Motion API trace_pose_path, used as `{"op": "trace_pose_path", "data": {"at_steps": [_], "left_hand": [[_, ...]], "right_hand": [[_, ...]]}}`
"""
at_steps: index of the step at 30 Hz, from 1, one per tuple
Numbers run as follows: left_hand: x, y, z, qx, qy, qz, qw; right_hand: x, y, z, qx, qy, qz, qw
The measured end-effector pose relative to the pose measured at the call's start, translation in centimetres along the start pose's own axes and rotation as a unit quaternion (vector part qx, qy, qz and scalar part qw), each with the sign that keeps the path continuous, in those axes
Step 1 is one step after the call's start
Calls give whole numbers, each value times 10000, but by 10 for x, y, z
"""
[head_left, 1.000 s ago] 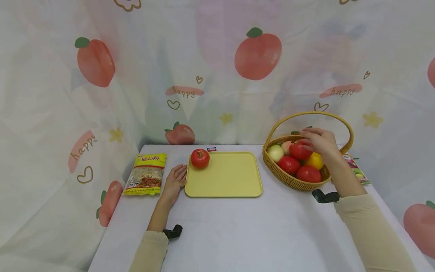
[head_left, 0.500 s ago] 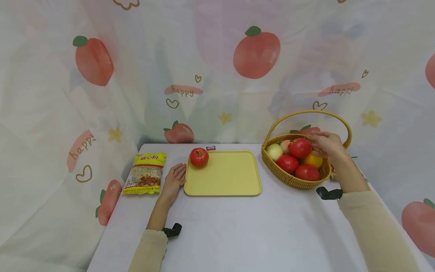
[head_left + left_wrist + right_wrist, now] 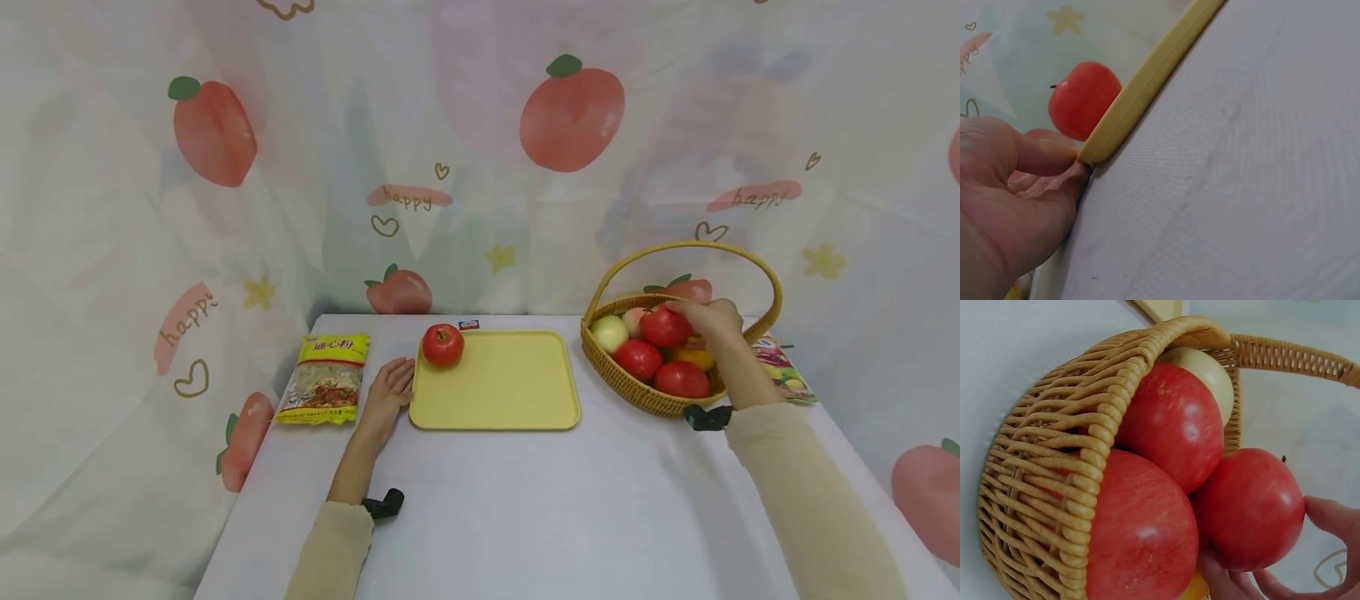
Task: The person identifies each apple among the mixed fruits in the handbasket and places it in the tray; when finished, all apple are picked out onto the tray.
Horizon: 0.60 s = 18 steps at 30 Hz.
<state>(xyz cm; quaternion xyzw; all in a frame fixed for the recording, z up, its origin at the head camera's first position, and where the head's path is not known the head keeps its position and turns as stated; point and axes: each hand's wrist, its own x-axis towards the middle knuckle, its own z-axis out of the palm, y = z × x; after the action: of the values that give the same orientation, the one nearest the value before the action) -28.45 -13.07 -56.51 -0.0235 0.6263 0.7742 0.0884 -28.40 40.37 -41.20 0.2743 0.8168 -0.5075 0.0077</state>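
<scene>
My right hand (image 3: pixel 716 321) reaches into the wicker basket (image 3: pixel 622 388) from its right side. Between thumb and fingers it grips a red apple (image 3: pixel 1250 509), which lies on top of the other fruit; the thumb presses one side and the fingers go underneath. Beside and below that apple are more red fruit (image 3: pixel 1141 531) and a pale round fruit (image 3: pixel 1210 381). My left hand (image 3: pixel 387 390) lies at the left edge of the yellow tray (image 3: pixel 502 383), fingers extended, touching its rim. Another red apple (image 3: pixel 443 345) sits in the tray's far left corner.
A yellow pasta packet (image 3: pixel 324 379) lies left of my left hand. Behind the tray is a small blue and red item (image 3: pixel 468 324). A colourful packet (image 3: pixel 783 371) lies partly hidden right of the basket, whose tall handle (image 3: pixel 686 245) arches over the fruit.
My right hand first drew back to the right from the top apple, then came back and closed its fingers on it. The left hand and tray stay put.
</scene>
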Motion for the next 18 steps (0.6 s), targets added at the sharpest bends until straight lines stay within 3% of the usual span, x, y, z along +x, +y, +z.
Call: {"op": "trace_pose_path", "data": {"at_steps": [4, 7, 18], "left_hand": [[0, -1, 0, -39, -25, 32, 10000], [1, -1, 0, -82, -53, 13, 10000], [3, -3, -3, -102, -36, 57, 9999]], "right_hand": [[1, 0, 3, -657, 310, 19, 9974], [1, 0, 3, -847, 408, 15, 9956], [-11, -6, -14, -205, -260, 61, 9994]]}}
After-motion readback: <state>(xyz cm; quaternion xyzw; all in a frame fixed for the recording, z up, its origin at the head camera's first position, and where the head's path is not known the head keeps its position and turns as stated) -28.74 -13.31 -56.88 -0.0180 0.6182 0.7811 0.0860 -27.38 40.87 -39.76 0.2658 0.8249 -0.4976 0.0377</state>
